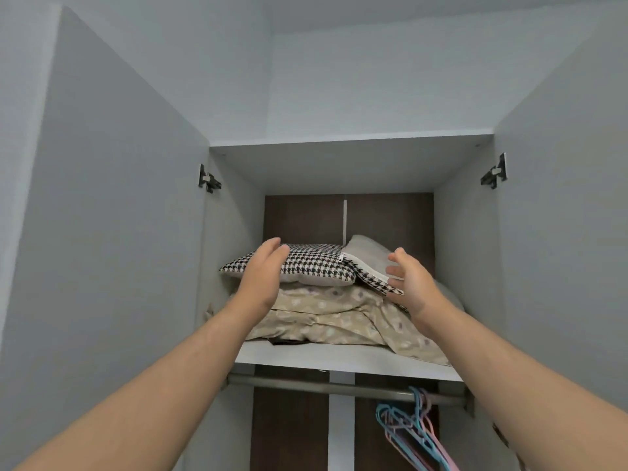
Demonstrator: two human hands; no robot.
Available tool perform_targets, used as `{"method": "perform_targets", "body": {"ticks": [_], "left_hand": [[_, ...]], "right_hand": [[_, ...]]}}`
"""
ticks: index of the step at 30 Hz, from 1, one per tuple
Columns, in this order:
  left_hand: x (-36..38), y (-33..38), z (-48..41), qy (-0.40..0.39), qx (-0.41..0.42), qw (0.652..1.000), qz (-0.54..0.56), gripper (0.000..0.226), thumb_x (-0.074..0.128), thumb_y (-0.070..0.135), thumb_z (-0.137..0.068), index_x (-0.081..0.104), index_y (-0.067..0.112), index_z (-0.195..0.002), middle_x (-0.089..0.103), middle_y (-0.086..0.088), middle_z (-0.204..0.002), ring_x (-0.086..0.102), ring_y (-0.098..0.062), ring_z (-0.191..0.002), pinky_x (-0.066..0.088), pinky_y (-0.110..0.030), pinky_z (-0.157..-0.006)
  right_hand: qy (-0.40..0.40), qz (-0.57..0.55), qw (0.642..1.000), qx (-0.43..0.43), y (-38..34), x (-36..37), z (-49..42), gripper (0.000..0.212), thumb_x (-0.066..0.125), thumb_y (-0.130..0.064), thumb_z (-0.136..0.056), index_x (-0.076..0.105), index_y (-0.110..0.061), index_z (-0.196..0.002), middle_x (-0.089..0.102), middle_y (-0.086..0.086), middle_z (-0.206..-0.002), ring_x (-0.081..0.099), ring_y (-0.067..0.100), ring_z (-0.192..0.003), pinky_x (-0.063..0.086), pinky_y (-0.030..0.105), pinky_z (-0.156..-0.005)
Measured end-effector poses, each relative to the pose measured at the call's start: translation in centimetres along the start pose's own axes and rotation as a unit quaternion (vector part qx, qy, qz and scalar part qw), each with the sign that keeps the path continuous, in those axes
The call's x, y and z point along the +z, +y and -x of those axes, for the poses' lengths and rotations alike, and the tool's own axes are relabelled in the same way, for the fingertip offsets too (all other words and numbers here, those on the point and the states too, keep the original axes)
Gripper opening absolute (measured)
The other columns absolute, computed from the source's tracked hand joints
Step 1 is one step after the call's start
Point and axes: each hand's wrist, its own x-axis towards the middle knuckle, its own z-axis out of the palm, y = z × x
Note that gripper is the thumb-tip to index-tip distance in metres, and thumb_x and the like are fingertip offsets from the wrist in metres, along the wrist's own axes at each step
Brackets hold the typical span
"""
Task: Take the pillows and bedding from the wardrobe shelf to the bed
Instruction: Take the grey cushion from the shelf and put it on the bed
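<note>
Nothing is leaving the shelf [339, 360] yet: spread left hand [263, 278] and right hand [413, 283] are flanking the pillows [316, 263] topping the bedding [339, 317] near its front edge.

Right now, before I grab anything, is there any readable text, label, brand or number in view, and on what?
None: no readable text anywhere.
Houndstooth pillows: woven pattern and a zipper, no visible label.
Beige bedding: printed dots only.
Hangers and door hinges: no markings that can be made out.
</note>
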Motion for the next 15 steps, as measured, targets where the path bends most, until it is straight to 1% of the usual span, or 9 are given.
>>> {"method": "perform_targets", "body": {"ticks": [2,3,5,7,9,11,13,15], "left_hand": [[2.9,-0.6,-0.7,-0.021,0.009,1.0,0.004,0.047,0.042,0.028,-0.101,0.04,0.013,-0.145,0.04,-0.001,-0.15,0.037,-0.006,-0.126,0.026,-0.024,-0.103],[4.3,-0.8,-1.1,-0.031,0.014,0.999,0.003,0.048,0.042,0.027,-0.101,0.039,0.012,-0.146,0.04,0.0,-0.15,0.037,-0.004,-0.123,0.026,-0.023,-0.102],[6.7,-1.5,-2.1,-0.051,0.026,0.998,-0.004,0.048,0.043,0.026,-0.101,0.039,0.012,-0.146,0.04,0.0,-0.15,0.037,-0.005,-0.127,0.025,-0.023,-0.102],[9.1,-2.9,-3.5,-0.067,0.036,0.997,-0.007,0.048,0.043,0.027,-0.1,0.04,0.014,-0.146,0.04,0.001,-0.151,0.036,-0.009,-0.134,0.025,-0.024,-0.104],[11.4,-4.1,-5.3,-0.08,0.05,0.995,-0.01,0.047,0.045,0.027,-0.1,0.04,0.015,-0.145,0.041,0.0,-0.15,0.036,-0.012,-0.135,0.026,-0.027,-0.105],[14.0,-4.7,-7.2,-0.108,0.065,0.992,-0.015,0.055,0.049,0.035,-0.095,0.041,0.015,-0.145,0.041,0.0,-0.15,0.038,-0.012,-0.134,0.028,-0.03,-0.106],[16.1,-5.1,-9.1,-0.122,0.064,0.99,-0.018,0.07,0.045,0.047,-0.083,0.039,0.017,-0.146,0.04,0.0,-0.151,0.037,-0.013,-0.136,0.028,-0.035,-0.111],[18.0,-6.3,-11.3,-0.136,0.072,0.988,-0.024,0.076,0.042,0.05,-0.079,0.037,0.019,-0.148,0.037,-0.001,-0.154,0.033,-0.016,-0.14,0.026,-0.038,-0.115]], "right_hand": [[0.018,0.016,1.0,-0.003,0.7,-1.7,-1.3,0.042,0.034,-0.038,-0.102,0.051,-0.005,-0.124,0.049,0.02,-0.134,0.047,0.036,-0.122,0.038,0.049,-0.105],[0.022,0.018,1.0,-0.006,1.0,-2.5,-1.9,0.039,0.035,-0.037,-0.102,0.052,-0.008,-0.122,0.051,0.019,-0.131,0.048,0.034,-0.119,0.037,0.048,-0.105],[0.026,0.021,0.999,-0.017,1.8,-3.6,-3.1,0.027,0.036,-0.036,-0.102,0.054,-0.018,-0.111,0.053,0.008,-0.118,0.049,0.025,-0.111,0.038,0.046,-0.106],[0.037,0.019,0.999,-0.025,2.7,-4.5,-4.6,0.018,0.037,-0.034,-0.102,0.053,-0.025,-0.101,0.054,-0.002,-0.107,0.048,0.021,-0.112,0.035,0.048,-0.109],[0.049,0.026,0.998,-0.031,3.8,-5.5,-6.1,0.014,0.039,-0.031,-0.101,0.052,-0.028,-0.096,0.053,-0.009,-0.102,0.048,0.02,-0.115,0.035,0.046,-0.109],[0.064,0.043,0.996,-0.039,4.6,-6.6,-7.8,0.015,0.041,-0.032,-0.099,0.052,-0.03,-0.09,0.052,-0.013,-0.1,0.049,0.018,-0.11,0.037,0.043,-0.106],[0.083,0.052,0.995,-0.026,5.3,-7.8,-9.9,0.014,0.044,-0.037,-0.096,0.053,-0.03,-0.088,0.052,-0.014,-0.097,0.049,0.014,-0.103,0.038,0.04,-0.104],[0.111,0.067,0.991,-0.019,6.1,-8.5,-12.2,0.015,0.044,-0.037,-0.097,0.051,-0.027,-0.088,0.05,-0.016,-0.094,0.047,0.015,-0.102,0.037,0.04,-0.103]]}}
